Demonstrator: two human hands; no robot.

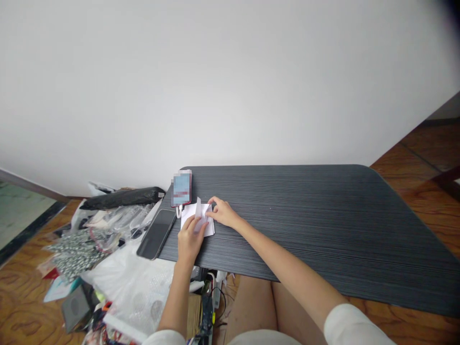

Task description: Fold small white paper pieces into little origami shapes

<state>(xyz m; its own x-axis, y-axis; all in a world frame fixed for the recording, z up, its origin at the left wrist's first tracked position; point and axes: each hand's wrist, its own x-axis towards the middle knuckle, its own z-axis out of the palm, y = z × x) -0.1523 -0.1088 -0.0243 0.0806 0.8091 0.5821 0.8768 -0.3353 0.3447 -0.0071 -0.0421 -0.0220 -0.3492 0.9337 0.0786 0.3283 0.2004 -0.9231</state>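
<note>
A small piece of folded white paper [199, 207] stands up between my two hands, over a stack of white paper sheets [209, 231] on the dark table. My left hand [190, 235] has its fingers closed on the lower left part of the folded paper. From the right, my right hand [221, 212] pinches the paper's right side with thumb and forefinger. The fingers hide part of the folds. Just behind the stack is a phone with a lit screen [181, 188], a white cable plugged into its lower end.
A dark phone [156, 234] lies at the table's left edge. The black wood-grain table [294, 215] stretches right along the white wall. Plastic bags [132, 282], a long black package [122, 198] and other clutter pile up at the left. A box with cables [206, 306] is below the front edge.
</note>
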